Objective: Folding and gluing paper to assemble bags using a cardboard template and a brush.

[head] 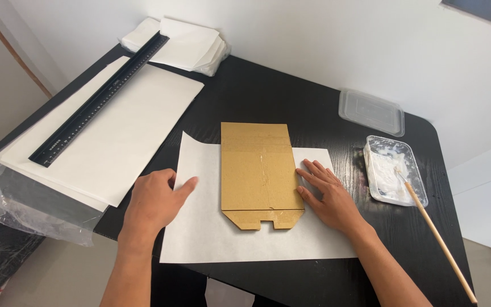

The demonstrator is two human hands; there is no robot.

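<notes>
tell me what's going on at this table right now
A person presses both bare hands flat on a white paper sheet with a flattened brown cardboard box lying on it. The left hand rests on the paper left of the cardboard; the right hand lies at its right edge. To the right, a brush sits in a clear tub of white paste, its lid nearby. A black ruler lies on stacked paper.
</notes>
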